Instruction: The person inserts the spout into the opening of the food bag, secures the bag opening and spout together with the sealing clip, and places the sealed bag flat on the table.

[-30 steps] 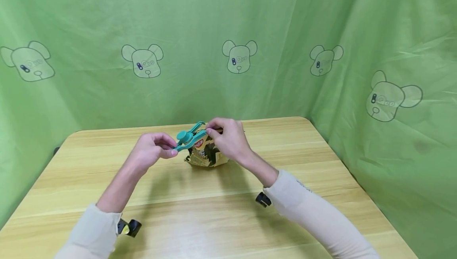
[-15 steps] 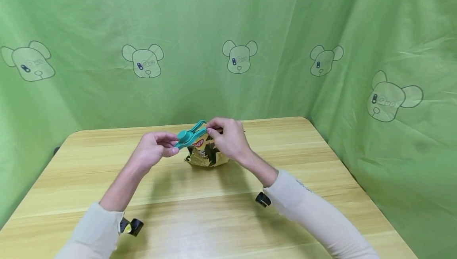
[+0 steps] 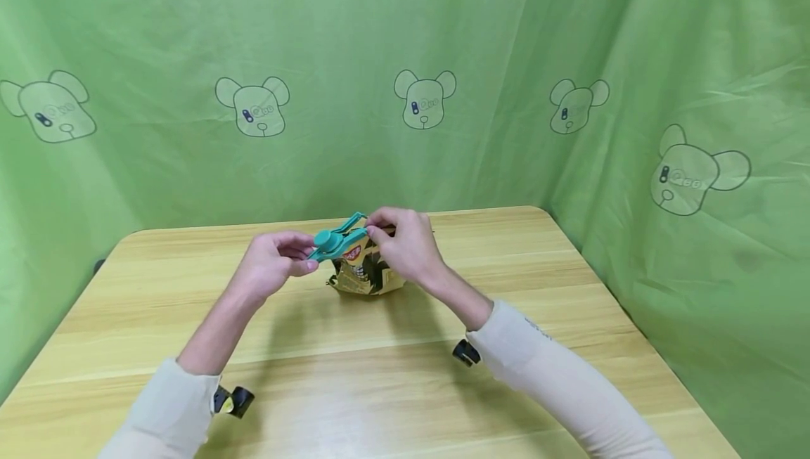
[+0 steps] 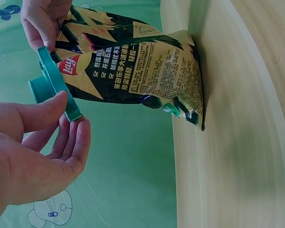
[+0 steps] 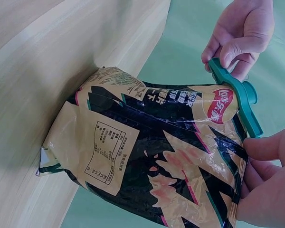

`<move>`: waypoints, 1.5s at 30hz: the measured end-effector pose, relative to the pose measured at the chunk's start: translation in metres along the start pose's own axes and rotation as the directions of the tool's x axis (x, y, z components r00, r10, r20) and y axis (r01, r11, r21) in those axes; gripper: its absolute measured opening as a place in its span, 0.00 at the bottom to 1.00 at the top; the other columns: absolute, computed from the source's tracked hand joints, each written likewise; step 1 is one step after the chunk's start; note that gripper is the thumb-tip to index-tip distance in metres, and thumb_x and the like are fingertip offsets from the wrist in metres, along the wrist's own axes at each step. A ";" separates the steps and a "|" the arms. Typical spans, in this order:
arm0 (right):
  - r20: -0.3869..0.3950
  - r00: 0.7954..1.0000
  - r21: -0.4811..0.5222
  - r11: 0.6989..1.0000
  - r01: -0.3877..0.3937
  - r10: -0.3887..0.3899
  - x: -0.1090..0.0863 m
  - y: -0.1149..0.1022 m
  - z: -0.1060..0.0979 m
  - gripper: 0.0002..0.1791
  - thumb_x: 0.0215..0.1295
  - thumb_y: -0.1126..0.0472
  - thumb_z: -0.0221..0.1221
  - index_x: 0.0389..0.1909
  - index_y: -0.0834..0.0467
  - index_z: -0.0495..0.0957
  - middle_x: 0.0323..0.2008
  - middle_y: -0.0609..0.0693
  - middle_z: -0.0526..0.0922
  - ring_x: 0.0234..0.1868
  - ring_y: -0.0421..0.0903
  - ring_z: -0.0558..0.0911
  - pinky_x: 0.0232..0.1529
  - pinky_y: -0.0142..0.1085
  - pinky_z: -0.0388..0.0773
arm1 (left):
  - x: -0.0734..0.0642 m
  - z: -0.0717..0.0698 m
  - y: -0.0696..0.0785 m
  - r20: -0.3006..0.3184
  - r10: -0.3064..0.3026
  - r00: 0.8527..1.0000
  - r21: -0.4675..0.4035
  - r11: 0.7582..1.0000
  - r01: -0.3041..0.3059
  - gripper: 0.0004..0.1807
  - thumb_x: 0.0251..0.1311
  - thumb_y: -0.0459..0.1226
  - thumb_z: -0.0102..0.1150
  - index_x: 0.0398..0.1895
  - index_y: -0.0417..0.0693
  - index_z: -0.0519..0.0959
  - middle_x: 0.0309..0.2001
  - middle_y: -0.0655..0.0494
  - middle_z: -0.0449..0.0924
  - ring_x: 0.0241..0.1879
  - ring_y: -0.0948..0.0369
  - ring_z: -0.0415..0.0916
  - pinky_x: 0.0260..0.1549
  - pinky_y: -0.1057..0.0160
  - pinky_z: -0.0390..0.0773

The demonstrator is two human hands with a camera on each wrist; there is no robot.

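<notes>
A gold and black Lay's chip bag (image 3: 365, 280) stands upright on the table, its top edge up. My left hand (image 3: 268, 266) pinches the hinge end of a teal bag clip (image 3: 329, 241) between thumb and fingers. The clip's two arms stand apart in a narrow V at the bag's top left corner, and the round knob faces me. My right hand (image 3: 408, 244) pinches the top edge of the bag, close to the clip's free end. In the right wrist view the clip (image 5: 237, 95) lies along the bag's top edge beside the right thumb.
The wooden table (image 3: 354, 389) carries the bag. A green curtain (image 3: 342, 164) with printed bear heads hangs behind the table and along its right side. Black wrist cameras (image 3: 240, 401) sit below the sleeves.
My left hand and the clip have shifted slightly right, towards my right hand, and the clip's arms stand a little closer together. The bag and my right hand have hardly moved.
</notes>
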State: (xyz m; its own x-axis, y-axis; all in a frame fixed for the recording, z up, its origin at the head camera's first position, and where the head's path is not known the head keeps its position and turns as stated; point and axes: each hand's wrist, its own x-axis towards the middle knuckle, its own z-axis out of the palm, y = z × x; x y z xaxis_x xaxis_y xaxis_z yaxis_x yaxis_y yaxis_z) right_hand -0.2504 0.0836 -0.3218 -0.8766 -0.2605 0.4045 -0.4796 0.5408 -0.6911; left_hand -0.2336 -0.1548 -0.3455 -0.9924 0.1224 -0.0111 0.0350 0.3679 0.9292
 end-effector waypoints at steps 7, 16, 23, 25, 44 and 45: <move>-0.003 1.000 0.020 1.000 -0.002 0.002 -0.001 0.001 0.001 0.06 0.68 0.67 0.61 0.40 0.60 0.87 0.37 0.52 0.89 0.35 0.45 0.87 0.35 0.32 0.85 | 0.001 0.003 -0.001 -0.030 0.011 0.999 -0.026 1.000 -0.011 0.21 0.57 0.24 0.67 0.56 0.31 0.79 0.45 0.42 0.84 0.40 0.62 0.79 0.42 0.70 0.82; -0.013 1.000 -0.015 1.000 0.010 -0.010 0.000 0.002 0.001 0.08 0.63 0.64 0.63 0.43 0.58 0.85 0.39 0.50 0.88 0.41 0.47 0.86 0.47 0.39 0.83 | 0.002 0.007 -0.003 -0.095 0.018 0.995 -0.064 0.998 -0.024 0.17 0.55 0.23 0.67 0.50 0.31 0.81 0.39 0.48 0.85 0.38 0.62 0.79 0.40 0.70 0.82; 0.024 1.000 -0.079 0.997 0.000 0.002 0.000 -0.001 0.000 0.17 0.58 0.60 0.65 0.50 0.56 0.84 0.44 0.48 0.87 0.49 0.48 0.80 0.54 0.46 0.75 | 0.002 0.008 -0.002 -0.112 0.016 0.994 -0.066 0.998 -0.024 0.15 0.55 0.22 0.66 0.48 0.31 0.82 0.38 0.47 0.85 0.37 0.62 0.79 0.38 0.70 0.82; 0.029 1.000 -0.089 0.996 0.000 0.003 0.000 -0.001 0.000 0.17 0.59 0.58 0.66 0.50 0.55 0.84 0.44 0.47 0.87 0.48 0.47 0.79 0.53 0.46 0.75 | 0.002 0.008 -0.002 -0.111 0.018 0.994 -0.064 0.998 -0.026 0.15 0.56 0.22 0.67 0.48 0.31 0.82 0.38 0.47 0.85 0.37 0.62 0.79 0.38 0.70 0.82; -0.021 0.998 -0.062 0.997 0.054 -0.055 -0.001 -0.005 0.007 0.12 0.63 0.63 0.68 0.47 0.58 0.86 0.42 0.48 0.90 0.41 0.45 0.79 0.45 0.40 0.75 | 0.002 0.008 -0.003 -0.110 0.047 0.993 -0.029 0.998 -0.050 0.13 0.56 0.21 0.66 0.45 0.31 0.82 0.37 0.44 0.84 0.36 0.61 0.79 0.36 0.71 0.82; -0.025 0.998 -0.060 0.997 0.056 -0.058 -0.001 -0.005 0.007 0.11 0.63 0.64 0.69 0.46 0.58 0.86 0.41 0.49 0.90 0.41 0.45 0.79 0.45 0.40 0.75 | 0.002 0.008 -0.002 -0.106 0.051 0.993 -0.022 0.998 -0.053 0.13 0.56 0.21 0.66 0.45 0.31 0.82 0.38 0.43 0.84 0.36 0.61 0.79 0.36 0.71 0.82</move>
State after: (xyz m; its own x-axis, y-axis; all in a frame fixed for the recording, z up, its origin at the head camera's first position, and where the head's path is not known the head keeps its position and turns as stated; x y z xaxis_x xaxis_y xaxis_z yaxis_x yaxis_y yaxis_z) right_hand -0.2471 0.0750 -0.3231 -0.8462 -0.2711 0.4587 -0.5248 0.5725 -0.6299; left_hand -0.2346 -0.1481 -0.3504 -0.9963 0.0422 0.0753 0.0852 0.3408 0.9363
